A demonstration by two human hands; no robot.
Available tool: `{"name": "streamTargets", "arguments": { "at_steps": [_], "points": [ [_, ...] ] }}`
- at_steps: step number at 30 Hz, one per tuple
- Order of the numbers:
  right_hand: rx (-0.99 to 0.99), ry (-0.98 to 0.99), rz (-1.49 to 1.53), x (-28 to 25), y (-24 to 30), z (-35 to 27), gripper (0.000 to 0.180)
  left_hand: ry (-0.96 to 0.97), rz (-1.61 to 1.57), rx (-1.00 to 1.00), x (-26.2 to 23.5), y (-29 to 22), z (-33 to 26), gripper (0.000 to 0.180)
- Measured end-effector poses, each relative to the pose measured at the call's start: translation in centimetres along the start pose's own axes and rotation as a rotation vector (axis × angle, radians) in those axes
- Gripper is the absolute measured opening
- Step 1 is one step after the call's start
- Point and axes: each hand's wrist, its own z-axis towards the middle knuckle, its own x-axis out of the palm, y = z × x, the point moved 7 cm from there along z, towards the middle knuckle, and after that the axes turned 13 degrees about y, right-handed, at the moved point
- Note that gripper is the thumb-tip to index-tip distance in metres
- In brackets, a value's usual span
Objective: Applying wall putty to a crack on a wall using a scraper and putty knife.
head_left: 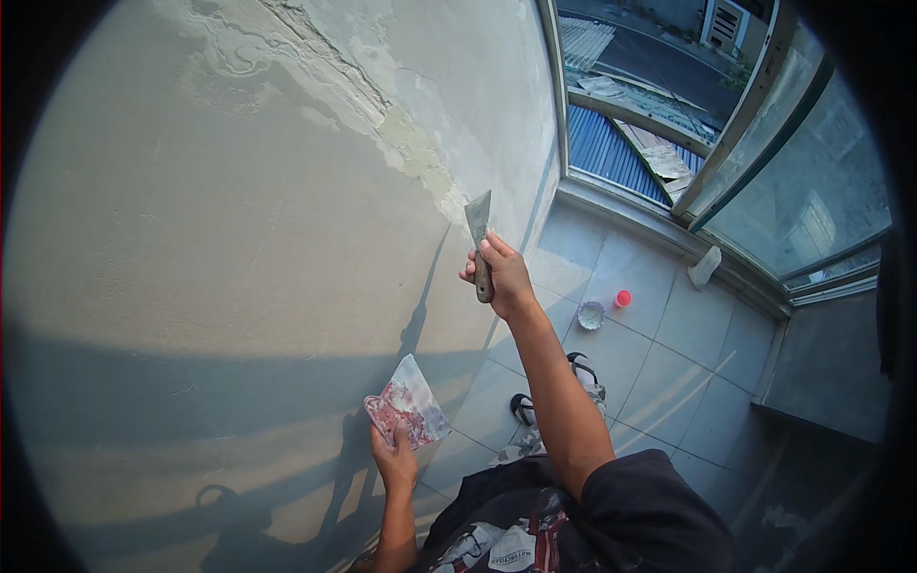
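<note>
My right hand [501,275] grips the wooden handle of a putty knife [479,222], its metal blade pointing up close to the wall [210,239]. Just above the blade runs a patch of cracked, peeling plaster [411,148]. Lower down, my left hand [395,460] holds a flat, putty-smeared board [409,403] with pinkish and grey stains, near the wall.
A tiled floor [659,353] lies below, with a small round bowl [591,314], a red cup [623,298] and a sandal [523,409]. An open window [726,153] at the upper right looks out on roofs. A pale lump [705,265] rests by the window sill.
</note>
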Motion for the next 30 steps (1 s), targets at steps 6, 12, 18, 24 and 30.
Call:
{"name": "streamTargets", "arguments": {
  "at_steps": [6, 12, 18, 24, 30],
  "points": [
    [-0.221, -0.195, -0.455, 2.1, -0.1, 1.9, 0.03, 0.015, -0.046, 0.019, 0.2, 0.6, 0.0, 0.036],
    [-0.206, -0.325, -0.699, 4.2, -1.2, 3.1, 0.041, 0.002, -0.038, 0.035, -0.7, 1.7, 0.0, 0.037],
    [-0.428, -0.452, -1.185, 3.5, -2.8, 4.4, 0.043, -0.001, -0.076, 0.029, 0.3, 0.9, 0.2, 0.037],
    [-0.195, -0.179, -0.833, 6.5, -5.2, -0.4, 0.04, -0.026, -0.075, -0.033, -2.2, 2.5, 0.2, 0.038],
    [-0.32, -0.307, -0.898, 3.0, 0.1, 1.8, 0.039, -0.018, -0.095, -0.022, 0.3, 0.2, 0.3, 0.034]
  ]
}}
